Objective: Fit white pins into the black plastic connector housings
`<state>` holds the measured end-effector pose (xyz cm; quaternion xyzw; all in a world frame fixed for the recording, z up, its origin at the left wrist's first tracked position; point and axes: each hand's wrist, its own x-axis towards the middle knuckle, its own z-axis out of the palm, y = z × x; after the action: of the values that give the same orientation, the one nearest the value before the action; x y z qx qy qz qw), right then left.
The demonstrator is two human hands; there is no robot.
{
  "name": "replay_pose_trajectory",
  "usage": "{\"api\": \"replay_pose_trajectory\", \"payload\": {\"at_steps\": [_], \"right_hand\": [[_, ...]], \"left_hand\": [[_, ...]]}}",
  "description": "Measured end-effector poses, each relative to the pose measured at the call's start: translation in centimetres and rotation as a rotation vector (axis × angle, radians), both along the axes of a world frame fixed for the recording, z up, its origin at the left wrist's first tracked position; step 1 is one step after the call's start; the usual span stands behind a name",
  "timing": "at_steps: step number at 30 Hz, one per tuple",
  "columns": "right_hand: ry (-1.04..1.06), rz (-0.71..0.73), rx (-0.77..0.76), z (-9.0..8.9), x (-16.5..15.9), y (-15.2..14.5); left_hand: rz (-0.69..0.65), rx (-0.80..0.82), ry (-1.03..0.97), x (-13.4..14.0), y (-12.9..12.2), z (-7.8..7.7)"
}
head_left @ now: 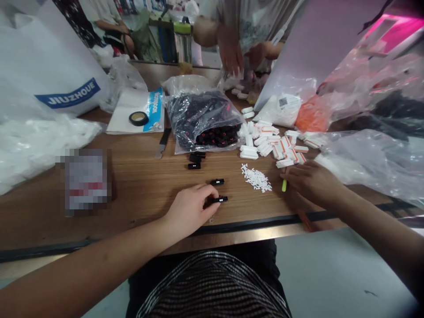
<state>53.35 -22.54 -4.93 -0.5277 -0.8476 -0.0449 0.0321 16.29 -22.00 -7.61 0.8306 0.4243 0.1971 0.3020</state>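
My left hand (pixel 190 207) pinches a small black plastic piece (pixel 221 199) with two white dots, low over the table's front. Just beyond it lies a matching black piece (pixel 217 181), and more black pieces (pixel 194 166) sit farther back. My right hand (pixel 311 183) is at the near edge of a pile of white plastic pieces (pixel 265 140), some orange-striped. Its fingers are closed around a short yellow-green stick (pixel 284 185), whose tip sticks out below them. Between my hands is a heap of tiny white pegs (pixel 256 178).
A clear bag of black parts (pixel 203 117) stands behind. To its left are a utility knife (pixel 161 143), black tape (pixel 138 118) on a notebook (pixel 115 117), and a pixelated box (pixel 86 181). Plastic bags (pixel 374 163) crowd the right. Opposite, another person's hands (pixel 230 55) are visible.
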Motion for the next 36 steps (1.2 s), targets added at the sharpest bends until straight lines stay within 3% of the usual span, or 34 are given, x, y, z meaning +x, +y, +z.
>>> {"api": "replay_pose_trajectory", "payload": {"at_steps": [2, 4, 7, 9, 11, 13, 15, 18, 22, 36], "right_hand": [[-0.085, 0.125, -0.099, 0.1, 0.4, 0.4], [-0.091, 0.137, -0.121, 0.5, 0.6, 0.5], [0.093, -0.030, 0.056, 1.4, -0.6, -0.7], [0.343, -0.209, 0.222, 2.0, -3.0, -2.1], [0.720, -0.311, 0.096, 2.2, -6.2, -3.3], [1.082, -0.298, -0.170, 1.7, -9.7, -3.8], [1.290, -0.325, -0.386, 0.7, -12.6, -3.6], [1.340, -0.419, -0.499, -0.7, -15.1, -2.6], [1.350, -0.505, -0.469, -1.6, -16.0, -2.2], [1.379, -0.520, -0.433, -1.6, -16.5, -2.3]], "left_hand": [[0.008, -0.005, 0.000, 0.0, 0.0, 0.0], [0.009, -0.018, 0.000, 0.0, -0.1, 0.0], [0.011, -0.032, 0.000, 0.0, -0.1, 0.0], [0.011, -0.033, 0.002, 0.0, 0.0, 0.0], [0.012, -0.034, 0.008, 0.0, 0.0, 0.0], [0.015, -0.037, 0.010, 0.0, 0.0, 0.1], [0.018, -0.040, 0.005, 0.0, -0.1, 0.3], [0.016, -0.043, -0.011, 0.0, -0.1, 0.5], [0.008, -0.026, -0.017, 0.0, -0.1, 0.3], [0.009, -0.029, -0.023, 0.1, 0.0, 0.3]]}}
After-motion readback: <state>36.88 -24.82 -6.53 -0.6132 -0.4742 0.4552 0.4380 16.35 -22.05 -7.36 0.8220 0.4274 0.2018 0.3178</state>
